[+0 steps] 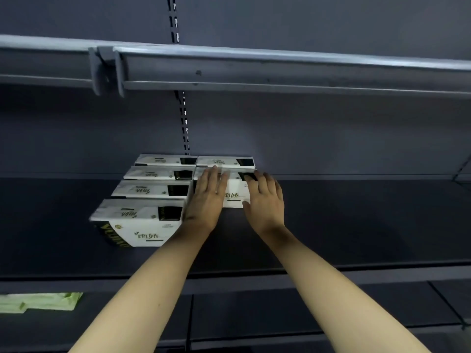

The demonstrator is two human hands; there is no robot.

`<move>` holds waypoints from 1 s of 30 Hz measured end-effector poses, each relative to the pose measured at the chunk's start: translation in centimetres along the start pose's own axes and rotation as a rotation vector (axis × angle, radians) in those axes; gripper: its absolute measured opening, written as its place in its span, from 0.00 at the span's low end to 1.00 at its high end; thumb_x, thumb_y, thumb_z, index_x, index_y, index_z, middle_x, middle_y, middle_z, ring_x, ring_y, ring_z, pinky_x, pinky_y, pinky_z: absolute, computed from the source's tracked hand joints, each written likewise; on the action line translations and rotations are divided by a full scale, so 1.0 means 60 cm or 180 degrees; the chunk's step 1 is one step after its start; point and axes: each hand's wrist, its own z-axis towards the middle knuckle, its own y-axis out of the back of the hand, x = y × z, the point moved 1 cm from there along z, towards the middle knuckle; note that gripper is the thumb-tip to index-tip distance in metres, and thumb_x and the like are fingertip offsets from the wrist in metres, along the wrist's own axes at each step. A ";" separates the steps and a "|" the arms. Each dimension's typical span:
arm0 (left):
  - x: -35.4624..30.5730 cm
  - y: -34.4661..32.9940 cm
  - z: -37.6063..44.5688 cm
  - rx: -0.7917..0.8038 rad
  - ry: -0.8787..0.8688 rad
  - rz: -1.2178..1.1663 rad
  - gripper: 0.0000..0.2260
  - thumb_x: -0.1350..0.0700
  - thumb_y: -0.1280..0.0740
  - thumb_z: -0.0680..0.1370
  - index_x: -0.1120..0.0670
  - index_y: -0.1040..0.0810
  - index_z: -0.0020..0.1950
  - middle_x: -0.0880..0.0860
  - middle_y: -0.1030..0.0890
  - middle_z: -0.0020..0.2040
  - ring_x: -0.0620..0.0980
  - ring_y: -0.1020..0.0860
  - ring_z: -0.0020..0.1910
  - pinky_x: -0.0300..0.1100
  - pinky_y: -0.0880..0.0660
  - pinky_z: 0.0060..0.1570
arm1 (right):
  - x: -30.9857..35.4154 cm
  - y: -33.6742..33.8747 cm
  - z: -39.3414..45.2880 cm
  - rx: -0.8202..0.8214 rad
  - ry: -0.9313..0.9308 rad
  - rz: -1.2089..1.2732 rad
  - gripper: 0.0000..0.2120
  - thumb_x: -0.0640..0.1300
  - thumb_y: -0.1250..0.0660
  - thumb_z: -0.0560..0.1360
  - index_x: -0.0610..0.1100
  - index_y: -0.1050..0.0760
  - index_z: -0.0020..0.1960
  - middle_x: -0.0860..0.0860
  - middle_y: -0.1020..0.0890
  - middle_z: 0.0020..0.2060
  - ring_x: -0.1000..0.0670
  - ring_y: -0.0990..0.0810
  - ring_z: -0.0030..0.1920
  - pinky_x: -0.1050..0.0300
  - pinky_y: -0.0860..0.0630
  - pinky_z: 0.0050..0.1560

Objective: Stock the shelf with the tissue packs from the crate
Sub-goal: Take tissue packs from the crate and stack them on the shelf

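Observation:
White tissue packs with black and gold print stand on a dark shelf (356, 225). A left column of several packs runs from the front pack (139, 225) back to the wall. In the right column one pack (225, 161) stands at the wall, and a second pack (235, 192) stands just in front of it. My left hand (207, 197) lies flat on the left side and top of that second pack, fingers straight. My right hand (266, 200) holds its right side, fingers on top and thumb on the front face. The crate is out of view.
An upper shelf rail (254, 70) runs across overhead. The same shelf stretches bare to the right of the packs. Below, a lower shelf (280, 312) carries a green and white pack (40, 301) at the far left.

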 end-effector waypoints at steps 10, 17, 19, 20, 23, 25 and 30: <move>-0.041 -0.002 -0.089 -0.0474 -0.0825 -0.0224 0.33 0.68 0.28 0.69 0.61 0.34 0.72 0.65 0.36 0.72 0.64 0.41 0.73 0.52 0.50 0.70 | 0.013 0.056 -0.105 -0.0163 0.0090 -0.0211 0.18 0.39 0.27 0.67 0.41 0.23 0.56 0.42 0.22 0.56 0.39 0.25 0.60 0.42 0.29 0.61; -0.071 0.011 -0.189 0.0187 -0.0703 0.0189 0.25 0.56 0.44 0.82 0.54 0.48 0.77 0.58 0.52 0.78 0.57 0.58 0.76 0.50 0.66 0.72 | 0.019 0.074 -0.202 -0.0119 0.0192 -0.0180 0.17 0.40 0.26 0.64 0.41 0.21 0.53 0.41 0.21 0.57 0.38 0.23 0.58 0.42 0.27 0.58; -0.073 0.014 -0.220 0.0065 -0.0656 0.0051 0.22 0.54 0.43 0.81 0.56 0.40 0.75 0.60 0.44 0.76 0.58 0.50 0.76 0.52 0.59 0.73 | 0.022 0.082 -0.230 -0.0070 0.0203 -0.0120 0.17 0.40 0.27 0.65 0.41 0.21 0.54 0.41 0.21 0.58 0.38 0.24 0.59 0.43 0.26 0.58; -0.074 0.018 -0.236 -0.0124 -0.0632 -0.0057 0.21 0.54 0.38 0.79 0.57 0.33 0.72 0.61 0.36 0.73 0.59 0.43 0.74 0.54 0.52 0.73 | 0.025 0.086 -0.244 -0.0050 0.0212 -0.0075 0.18 0.40 0.27 0.65 0.42 0.21 0.54 0.42 0.22 0.58 0.39 0.24 0.59 0.43 0.26 0.58; -0.080 0.012 -0.286 -0.0413 -0.0640 -0.0271 0.18 0.56 0.25 0.69 0.58 0.20 0.57 0.61 0.22 0.59 0.61 0.25 0.62 0.58 0.31 0.62 | 0.026 0.098 -0.298 0.0004 0.0274 0.0027 0.19 0.40 0.27 0.66 0.42 0.23 0.57 0.42 0.24 0.61 0.40 0.26 0.61 0.43 0.27 0.59; -0.088 0.006 -0.325 -0.0385 -0.0699 -0.0316 0.17 0.55 0.26 0.69 0.58 0.20 0.56 0.60 0.22 0.59 0.60 0.25 0.61 0.56 0.29 0.60 | 0.022 0.100 -0.339 0.0094 0.0309 0.0025 0.21 0.41 0.28 0.67 0.41 0.24 0.59 0.41 0.26 0.63 0.40 0.27 0.62 0.43 0.28 0.60; -0.112 -0.031 -0.422 -0.0181 -0.0824 -0.0413 0.19 0.55 0.25 0.67 0.57 0.22 0.56 0.58 0.21 0.56 0.57 0.23 0.54 0.49 0.25 0.49 | 0.007 0.091 -0.446 0.0335 0.0227 0.0034 0.22 0.41 0.28 0.68 0.42 0.25 0.61 0.41 0.27 0.65 0.40 0.28 0.62 0.43 0.28 0.60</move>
